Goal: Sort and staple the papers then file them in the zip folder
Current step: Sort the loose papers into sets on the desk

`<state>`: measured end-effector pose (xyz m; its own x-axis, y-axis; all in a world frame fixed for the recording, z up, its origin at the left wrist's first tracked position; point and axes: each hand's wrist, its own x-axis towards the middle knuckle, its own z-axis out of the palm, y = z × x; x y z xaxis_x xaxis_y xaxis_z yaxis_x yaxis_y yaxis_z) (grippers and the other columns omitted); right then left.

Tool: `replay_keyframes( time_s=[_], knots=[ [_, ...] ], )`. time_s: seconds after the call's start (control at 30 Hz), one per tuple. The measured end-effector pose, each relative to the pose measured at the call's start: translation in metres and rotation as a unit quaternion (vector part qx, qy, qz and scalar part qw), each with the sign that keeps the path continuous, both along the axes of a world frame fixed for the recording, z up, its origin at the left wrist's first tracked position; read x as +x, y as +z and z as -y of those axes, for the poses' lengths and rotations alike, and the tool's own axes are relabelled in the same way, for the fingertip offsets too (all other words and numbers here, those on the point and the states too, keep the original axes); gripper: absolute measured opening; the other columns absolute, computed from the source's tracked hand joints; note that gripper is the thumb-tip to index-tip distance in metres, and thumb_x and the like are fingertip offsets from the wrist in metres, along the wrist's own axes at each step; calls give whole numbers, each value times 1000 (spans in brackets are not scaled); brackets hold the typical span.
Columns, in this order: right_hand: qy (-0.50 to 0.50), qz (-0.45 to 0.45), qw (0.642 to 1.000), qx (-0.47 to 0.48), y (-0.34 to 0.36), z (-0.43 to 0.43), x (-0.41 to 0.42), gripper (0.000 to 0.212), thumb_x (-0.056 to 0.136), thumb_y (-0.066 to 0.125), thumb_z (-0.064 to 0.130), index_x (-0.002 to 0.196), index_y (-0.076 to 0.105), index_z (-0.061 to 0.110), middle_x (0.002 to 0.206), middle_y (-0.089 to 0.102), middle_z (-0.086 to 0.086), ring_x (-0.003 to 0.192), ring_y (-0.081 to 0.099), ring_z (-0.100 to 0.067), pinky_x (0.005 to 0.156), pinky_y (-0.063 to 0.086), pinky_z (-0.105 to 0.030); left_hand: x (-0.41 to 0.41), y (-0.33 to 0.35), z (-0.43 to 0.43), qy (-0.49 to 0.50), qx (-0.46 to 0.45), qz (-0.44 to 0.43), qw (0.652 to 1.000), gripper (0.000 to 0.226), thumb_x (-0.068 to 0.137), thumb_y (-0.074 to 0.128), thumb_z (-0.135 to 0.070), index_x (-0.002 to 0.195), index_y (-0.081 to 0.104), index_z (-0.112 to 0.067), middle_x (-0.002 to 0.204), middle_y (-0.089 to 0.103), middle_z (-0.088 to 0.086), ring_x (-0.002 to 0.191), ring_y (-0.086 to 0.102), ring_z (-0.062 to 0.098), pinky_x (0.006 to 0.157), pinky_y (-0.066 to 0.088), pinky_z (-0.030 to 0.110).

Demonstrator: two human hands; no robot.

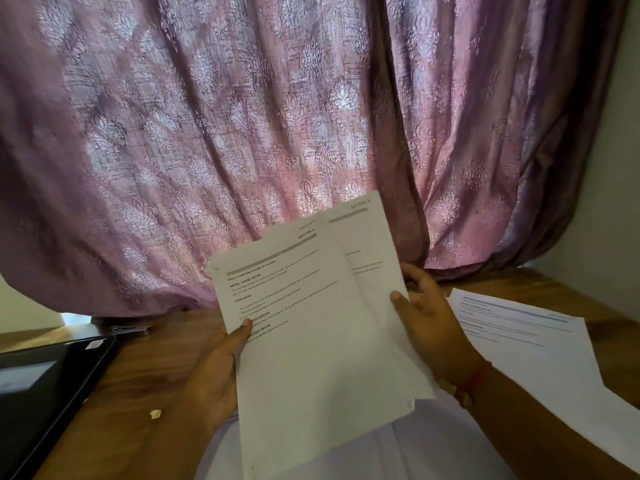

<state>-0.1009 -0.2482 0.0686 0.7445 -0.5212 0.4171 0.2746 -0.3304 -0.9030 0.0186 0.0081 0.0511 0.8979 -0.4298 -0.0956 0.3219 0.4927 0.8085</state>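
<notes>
From the head camera, the person is still sorting. The left hand (214, 372) is pinching the front printed sheet (294, 323) with its thumb on top. The right hand (426, 320) is gripping the back sheet (360, 244), fanned out behind it. Both sheets are being held up above the wooden table (138, 368). More papers (519, 337) are lying at the table's right edge. A black zip folder (45, 382), I think, is lying shut at the left edge, so I cannot tell what is inside. Next, matching sheets need lining up for stapling.
</notes>
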Motion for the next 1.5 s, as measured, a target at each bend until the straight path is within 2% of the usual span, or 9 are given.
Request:
replay_keyframes(
  time_s=[0.13,0.23,0.37,0.5,0.63,0.8,1.1,1.37,1.5],
  knots=[
    [71,-39,997,5,-1,-12,0,27,102,46,26,125,50,40,120,62,18,107,61,-2,92,50,-20,-2,-2,2,-5,13,14,1000,34,97,59,-20,130,66,-14,124,72,13,104,73,28,76,63,43],
    [105,-48,993,13,-2,-19,-4,24,103,40,34,122,54,38,119,64,18,99,63,6,82,48,-7,-4,-2,4,-3,23,26,999,31,99,58,-18,128,66,-12,122,72,13,101,74,28,71,63,41],
    [140,-68,986,54,0,-20,-8,24,102,40,42,121,51,31,113,57,20,104,53,3,98,38,-22,-7,-1,9,26,42,71,996,29,101,55,-14,128,66,-13,122,72,11,104,73,27,73,63,37],
    [133,-130,977,-109,0,-24,-1,27,103,45,28,128,53,29,115,60,21,104,60,2,84,49,-10,-11,2,11,33,38,111,993,29,102,53,-13,129,64,-14,120,74,8,102,74,24,73,63,36],
    [71,-52,990,-108,-8,-21,0,31,102,49,21,131,50,31,120,58,24,108,57,8,97,47,-15,-11,9,11,21,24,143,989,36,97,56,-13,133,59,-11,125,71,12,109,71,28,85,61,41],
    [33,80,996,-11,3,-18,-4,33,99,53,19,128,47,34,120,59,24,107,55,17,83,44,-3,-10,12,10,-14,36,195,980,32,89,59,-16,121,62,-16,120,73,6,100,73,17,79,62,30],
    [34,9,997,-74,-9,-18,3,30,99,55,14,107,49,42,110,58,31,99,59,16,84,48,-7,-15,-6,11,-13,154,227,962,76,65,86,-50,132,64,-19,124,72,5,117,68,27,107,47,52],
    [106,-57,993,-3,-9,-24,5,19,100,53,22,115,56,33,111,66,16,98,66,-6,78,53,-14,-7,0,-2,-60,132,121,982,30,93,64,-14,122,69,-18,114,75,12,97,75,32,72,63,44],
    [31,-180,972,-146,-17,-21,1,28,105,38,35,98,60,19,98,67,-2,92,64,-20,92,53,-37,3,-5,-6,-26,140,85,986,31,94,64,-15,124,68,-14,116,74,15,98,74,32,72,64,42]
  ],
)
